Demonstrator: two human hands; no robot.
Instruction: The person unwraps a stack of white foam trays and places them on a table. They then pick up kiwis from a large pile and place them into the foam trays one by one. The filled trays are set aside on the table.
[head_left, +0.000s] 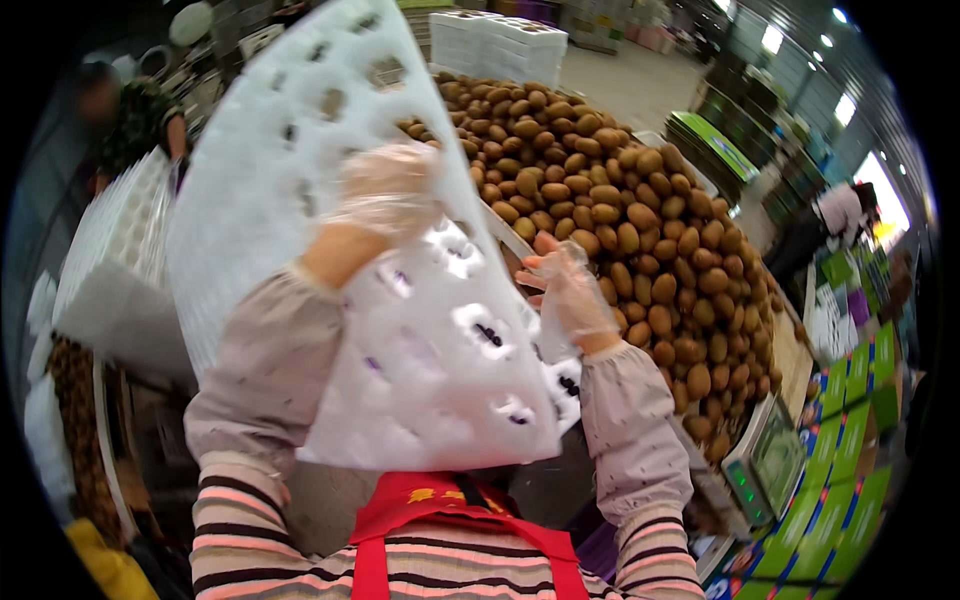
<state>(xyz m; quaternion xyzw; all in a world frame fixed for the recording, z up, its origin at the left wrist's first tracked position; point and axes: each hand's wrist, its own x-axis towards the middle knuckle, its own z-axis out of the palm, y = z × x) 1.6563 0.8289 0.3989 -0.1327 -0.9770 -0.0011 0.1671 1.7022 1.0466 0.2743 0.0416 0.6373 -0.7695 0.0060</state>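
Note:
A large white foam packing sheet (300, 142) with rows of holes stands up before me and fans down towards my red apron. My left hand (391, 176), in a clear plastic glove, is closed on the sheet near its right side. A lower white foam layer (442, 405) spreads below that hand, with dark gaps showing through its holes. Beside the layer's right edge, my right hand (574, 292) wears a clear glove too, its fingers apart and nothing held in them. Just beyond it rises a big heap of brown kiwifruit (645, 225). The sheet hides part of the table.
A weighing scale (761, 465) with green digits stands right of the heap. Green cartons (832, 442) lie farther right. White foam boxes (499, 45) stand behind the fruit. Stacked foam sheets (116, 232) stand at left, near a person (139, 112). Another person (832, 214) bends at far right.

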